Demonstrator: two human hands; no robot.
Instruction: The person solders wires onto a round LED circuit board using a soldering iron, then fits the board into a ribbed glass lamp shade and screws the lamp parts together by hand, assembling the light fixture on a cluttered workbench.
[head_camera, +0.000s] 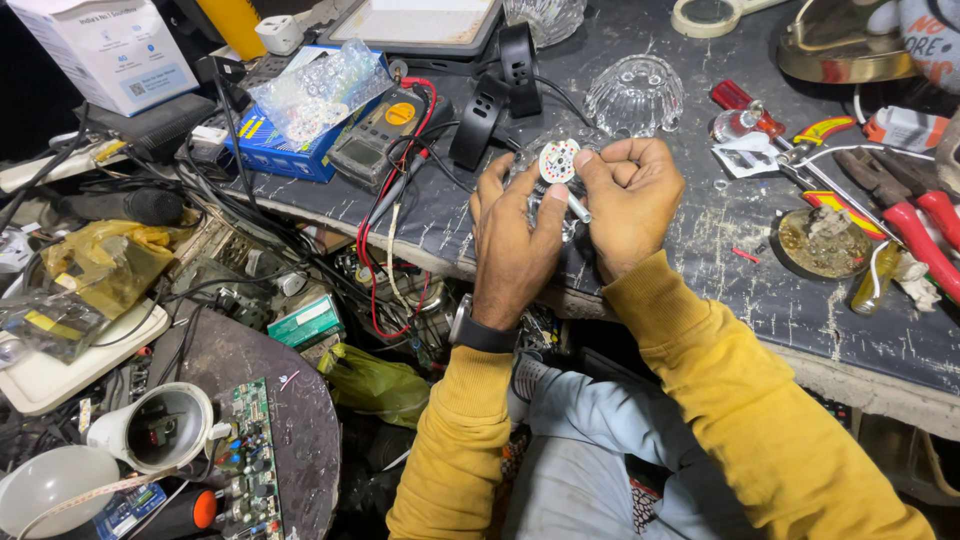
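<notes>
Near the tabletop's front edge, left hand and right hand both pinch 1 small round white circuit disc, crowded by tools.

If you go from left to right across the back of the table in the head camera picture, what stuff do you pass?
White box → blue box → multimeter → the two hands holding a small round board → red screwdriver → red-handled pliers.

Single head-worn view, looking steeply down, close over cluttered workbench, far edges perhaps cut off
</notes>
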